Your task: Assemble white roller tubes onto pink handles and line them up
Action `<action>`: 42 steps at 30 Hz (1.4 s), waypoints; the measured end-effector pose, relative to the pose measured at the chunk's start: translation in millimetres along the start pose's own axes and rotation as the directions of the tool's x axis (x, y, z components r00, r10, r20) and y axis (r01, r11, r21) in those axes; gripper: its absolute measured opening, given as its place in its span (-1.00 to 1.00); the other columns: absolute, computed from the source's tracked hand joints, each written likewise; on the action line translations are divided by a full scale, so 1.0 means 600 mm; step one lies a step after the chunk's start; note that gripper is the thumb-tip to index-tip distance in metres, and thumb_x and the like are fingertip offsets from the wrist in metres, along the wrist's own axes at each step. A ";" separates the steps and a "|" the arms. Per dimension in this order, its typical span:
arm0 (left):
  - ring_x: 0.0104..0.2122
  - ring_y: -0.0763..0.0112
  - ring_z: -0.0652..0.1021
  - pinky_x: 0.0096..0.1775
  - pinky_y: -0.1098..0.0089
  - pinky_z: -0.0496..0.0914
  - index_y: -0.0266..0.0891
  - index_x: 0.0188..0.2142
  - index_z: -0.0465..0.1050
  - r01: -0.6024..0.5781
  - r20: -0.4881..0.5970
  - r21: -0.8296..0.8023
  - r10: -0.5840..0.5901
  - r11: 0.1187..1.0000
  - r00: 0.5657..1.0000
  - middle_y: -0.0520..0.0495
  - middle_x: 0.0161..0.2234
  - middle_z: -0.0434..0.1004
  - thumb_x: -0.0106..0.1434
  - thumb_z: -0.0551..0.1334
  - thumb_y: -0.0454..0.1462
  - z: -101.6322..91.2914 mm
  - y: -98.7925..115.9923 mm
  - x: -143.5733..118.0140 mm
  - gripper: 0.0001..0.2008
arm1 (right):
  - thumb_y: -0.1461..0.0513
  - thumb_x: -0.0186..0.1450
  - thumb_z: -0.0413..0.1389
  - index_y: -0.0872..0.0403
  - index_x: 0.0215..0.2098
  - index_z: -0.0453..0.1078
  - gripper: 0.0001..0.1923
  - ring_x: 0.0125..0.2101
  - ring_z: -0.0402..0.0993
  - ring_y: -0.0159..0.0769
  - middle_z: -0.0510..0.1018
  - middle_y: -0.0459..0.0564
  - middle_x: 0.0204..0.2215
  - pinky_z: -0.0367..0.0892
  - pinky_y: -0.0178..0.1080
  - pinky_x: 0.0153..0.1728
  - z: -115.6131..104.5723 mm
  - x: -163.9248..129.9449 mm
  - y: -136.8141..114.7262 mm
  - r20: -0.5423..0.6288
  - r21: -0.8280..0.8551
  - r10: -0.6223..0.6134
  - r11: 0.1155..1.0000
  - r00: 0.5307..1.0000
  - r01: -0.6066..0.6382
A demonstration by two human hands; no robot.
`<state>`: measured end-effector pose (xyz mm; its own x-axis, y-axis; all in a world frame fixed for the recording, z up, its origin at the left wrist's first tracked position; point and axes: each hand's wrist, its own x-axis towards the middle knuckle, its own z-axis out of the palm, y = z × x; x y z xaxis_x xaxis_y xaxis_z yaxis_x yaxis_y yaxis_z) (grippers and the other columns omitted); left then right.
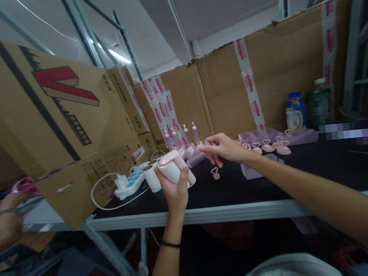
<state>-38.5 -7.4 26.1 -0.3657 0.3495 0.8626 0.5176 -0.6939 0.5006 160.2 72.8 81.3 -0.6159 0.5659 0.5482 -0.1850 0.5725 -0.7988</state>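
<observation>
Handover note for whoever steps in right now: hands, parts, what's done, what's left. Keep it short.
Left hand: closed around a pale pink cylindrical device, held above the front edge of the black bench.
Right hand: stretched forward, fingertips pinching at the pink tube parts in the cluster behind the device; what it grips is too small to tell.
Parts: upright small tubes with pink caps at the back; heart-shaped pink pieces by the lilac tray; one loose heart piece on the bench.
Done: cannot be judged from this view.
Left: many loose parts remain on the bench.
</observation>
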 end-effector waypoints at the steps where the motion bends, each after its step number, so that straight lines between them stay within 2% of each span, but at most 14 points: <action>1: -0.24 0.31 0.55 -0.14 0.32 0.45 -0.17 -0.01 0.24 0.002 0.007 0.002 -0.002 1.000 1.000 -0.05 -0.16 0.46 0.21 0.38 0.01 -0.001 0.000 0.000 -0.48 | -0.13 0.24 0.29 0.10 -0.46 0.32 -0.50 -0.78 0.38 -0.44 0.54 -0.10 -0.67 0.19 -0.45 -0.78 0.001 0.000 0.002 0.003 0.001 -0.007 1.000 1.000 0.007; 7: -0.23 0.30 0.54 -0.13 0.30 0.46 -0.18 0.00 0.26 0.011 0.046 0.030 -0.012 1.000 0.999 -0.06 -0.16 0.46 0.22 0.37 0.02 -0.007 0.001 0.008 -0.48 | -0.10 0.27 0.26 0.11 -0.45 0.35 -0.53 -0.77 0.36 -0.46 0.52 -0.12 -0.67 0.14 -0.46 -0.78 0.009 -0.001 0.013 0.019 -0.033 -0.021 0.999 1.000 0.022; 11: -0.24 0.31 0.54 -0.13 0.30 0.46 -0.18 0.01 0.26 0.047 0.099 0.006 -0.047 0.999 0.994 -0.04 -0.17 0.45 0.22 0.37 0.02 -0.012 0.001 0.017 -0.48 | -0.11 0.33 0.20 0.16 -0.40 0.45 -0.52 -0.76 0.29 -0.51 0.48 -0.14 -0.67 0.10 -0.46 -0.76 0.005 0.000 0.008 0.085 -0.098 -0.011 0.995 0.996 0.020; 17: -0.22 0.32 0.52 -0.13 0.33 0.44 -0.17 0.04 0.30 0.028 0.229 0.039 -0.036 0.999 0.973 -0.03 -0.16 0.45 0.24 0.38 -0.04 -0.031 0.000 0.035 -0.51 | -0.12 0.41 0.07 0.20 -0.25 0.54 -0.47 -0.72 0.14 -0.55 0.43 -0.14 -0.63 -0.02 -0.42 -0.72 -0.004 -0.005 -0.009 0.209 -0.186 0.113 0.980 0.971 -0.074; 20: -0.18 0.31 0.52 -0.10 0.32 0.45 -0.17 0.06 0.32 0.019 0.290 0.062 -0.037 0.998 0.956 -0.05 -0.13 0.46 0.25 0.38 -0.07 -0.032 0.002 0.033 -0.52 | -0.15 0.44 0.01 0.20 -0.24 0.55 -0.41 -0.68 0.16 -0.51 0.39 -0.15 -0.61 0.02 -0.40 -0.68 0.005 -0.007 -0.010 0.272 -0.251 0.156 0.964 0.950 -0.087; 22: -0.18 0.30 0.54 -0.12 0.30 0.49 -0.17 0.07 0.32 0.062 0.340 0.038 -0.071 0.997 0.938 -0.07 -0.10 0.47 0.25 0.38 -0.07 -0.024 0.003 0.025 -0.52 | -0.16 0.47 -0.06 0.20 -0.33 0.55 -0.35 -0.64 0.23 -0.47 0.37 -0.13 -0.63 0.10 -0.37 -0.61 0.014 -0.006 -0.006 0.279 -0.345 0.146 0.938 0.949 -0.043; 26: -0.40 0.36 0.57 -0.40 0.34 0.56 -0.14 0.08 0.28 0.265 0.354 -0.092 -0.217 0.960 0.910 -0.05 -0.16 0.47 0.23 0.39 -0.04 -0.001 0.004 0.005 -0.47 | -0.02 0.56 -0.17 0.17 -0.56 0.44 -0.31 -0.58 0.32 -0.41 0.44 -0.04 -0.64 0.15 -0.32 -0.42 0.025 0.001 0.006 0.162 -0.602 -0.009 0.791 0.987 0.106; 31: -0.52 0.43 0.55 -0.56 0.44 0.52 -0.14 0.04 0.31 0.385 0.314 -0.198 -0.314 0.901 0.896 0.01 -0.27 0.46 0.18 0.42 -0.05 0.010 0.012 0.002 -0.48 | 0.12 0.53 -0.04 0.14 -0.35 0.53 -0.57 -0.57 0.31 -0.35 0.48 -0.03 -0.60 0.00 -0.26 -0.44 0.027 0.005 0.009 0.137 -0.826 -0.129 0.532 0.982 0.185; 34: -0.51 0.42 0.56 -0.57 0.45 0.52 -0.14 0.04 0.33 0.402 0.304 -0.203 -0.333 0.893 0.892 0.01 -0.28 0.47 0.16 0.44 -0.06 0.007 0.017 0.008 -0.47 | 0.12 0.54 -0.07 0.14 -0.38 0.54 -0.52 -0.55 0.33 -0.32 0.49 0.03 -0.59 -0.05 -0.23 -0.46 0.030 0.004 0.009 0.110 -0.873 -0.157 0.456 0.981 0.171; 37: -0.51 0.41 0.57 -0.56 0.43 0.54 -0.14 0.03 0.33 0.410 0.303 -0.192 -0.344 0.892 0.889 0.01 -0.28 0.49 0.15 0.45 -0.06 0.005 0.018 0.012 -0.46 | 0.09 0.55 -0.10 0.13 -0.49 0.49 -0.44 -0.56 0.33 -0.34 0.47 0.02 -0.62 -0.02 -0.24 -0.46 0.036 0.003 0.013 0.074 -0.847 -0.171 0.508 0.982 0.153; 40: -0.55 0.44 0.56 -0.57 0.43 0.53 -0.14 0.04 0.34 0.429 0.292 -0.205 -0.363 0.880 0.885 0.01 -0.28 0.50 0.12 0.47 -0.07 0.005 0.014 0.014 -0.44 | 0.04 0.54 -0.10 0.12 -0.58 0.38 -0.40 -0.57 0.31 -0.39 0.42 -0.04 -0.64 0.04 -0.27 -0.47 0.036 0.002 0.010 0.019 -0.726 -0.218 0.667 0.976 0.163; 42: -0.55 0.44 0.57 -0.54 0.42 0.54 -0.14 0.05 0.34 0.470 0.273 -0.256 -0.403 0.845 0.873 0.02 -0.29 0.51 0.13 0.46 -0.06 0.007 0.012 0.015 -0.43 | -0.03 0.52 -0.08 0.11 -0.49 0.39 -0.45 -0.58 0.32 -0.40 0.42 -0.08 -0.61 0.11 -0.31 -0.50 0.032 0.002 0.002 -0.060 -0.582 -0.231 0.798 0.971 0.154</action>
<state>-34.8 -6.7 37.7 -0.3165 0.7570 0.5716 0.0673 -0.5832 0.8096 144.7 62.8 75.9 -0.5097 0.4526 0.7317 0.2035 0.8898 -0.4086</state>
